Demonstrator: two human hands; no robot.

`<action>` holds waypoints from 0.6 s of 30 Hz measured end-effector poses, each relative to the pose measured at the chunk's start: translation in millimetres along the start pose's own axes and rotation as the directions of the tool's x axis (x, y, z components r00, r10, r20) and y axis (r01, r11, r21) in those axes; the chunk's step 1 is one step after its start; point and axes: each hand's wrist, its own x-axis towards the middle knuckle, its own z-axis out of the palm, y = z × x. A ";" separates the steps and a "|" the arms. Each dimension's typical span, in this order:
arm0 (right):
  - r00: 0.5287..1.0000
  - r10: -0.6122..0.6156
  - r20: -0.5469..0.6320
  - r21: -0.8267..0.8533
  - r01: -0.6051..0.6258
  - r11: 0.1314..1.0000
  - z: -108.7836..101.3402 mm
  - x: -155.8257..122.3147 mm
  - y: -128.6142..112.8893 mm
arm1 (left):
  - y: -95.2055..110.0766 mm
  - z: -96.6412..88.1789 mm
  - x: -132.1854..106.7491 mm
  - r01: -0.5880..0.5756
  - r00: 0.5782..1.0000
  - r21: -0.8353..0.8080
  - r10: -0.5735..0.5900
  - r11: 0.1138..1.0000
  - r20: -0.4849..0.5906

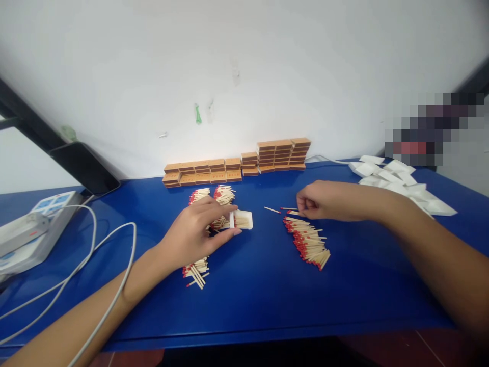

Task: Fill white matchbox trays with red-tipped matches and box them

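Note:
My left hand grips a small white matchbox tray with matches in it, thumb and fingers on its left end. Under and around that hand lie piles of red-tipped matches. My right hand rests on the blue table with its fingers pinched on a few matches at the top of a row of red-tipped matches. One loose match lies between the hands.
Orange matchbox sleeves are stacked along the white wall. Empty white trays lie at the right. At the left are a power strip, white cables and a dark phone leaning on the wall.

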 end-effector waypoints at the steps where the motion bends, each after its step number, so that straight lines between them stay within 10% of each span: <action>1: 1.000 -0.007 0.002 -0.005 0.007 1.000 0.4 -0.4 -1.8 | -0.2 -0.2 -0.1 0.007 1.000 0.004 -0.007 1.000 -0.003; 18: 0.999 -0.046 -0.020 0.058 0.047 0.997 3.0 4.7 4.3 | 1.3 -0.2 0.1 0.007 1.000 0.003 -0.007 1.000 0.010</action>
